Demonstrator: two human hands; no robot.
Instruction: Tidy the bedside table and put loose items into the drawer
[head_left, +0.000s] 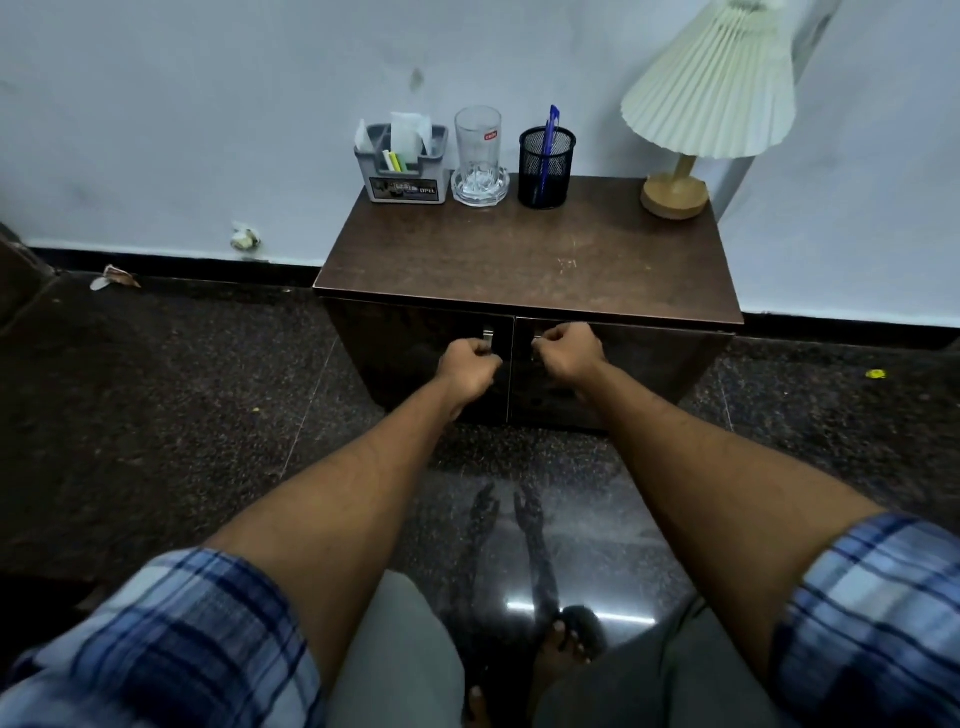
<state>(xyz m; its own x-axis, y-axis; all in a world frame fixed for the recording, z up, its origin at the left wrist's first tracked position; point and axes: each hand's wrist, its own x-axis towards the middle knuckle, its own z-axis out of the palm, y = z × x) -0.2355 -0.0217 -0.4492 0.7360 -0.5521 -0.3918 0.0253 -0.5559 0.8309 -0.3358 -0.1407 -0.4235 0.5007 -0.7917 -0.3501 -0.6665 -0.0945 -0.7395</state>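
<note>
Bedside table (524, 260) runs left-to-right (doors (415, 358) facing front), left hand (467, 364) and right hand (569, 351) gripping handles (487, 335)

Pale wall (208, 104); dark speckled floor (156, 415); pleated lamp (711, 88)

Dark brown wooden desk (519, 260), matt scuffed top; shiny metal handles (487, 336) in left hand (466, 364) and right hand (569, 349); glossy stone floor (519, 519) beneath.
</note>
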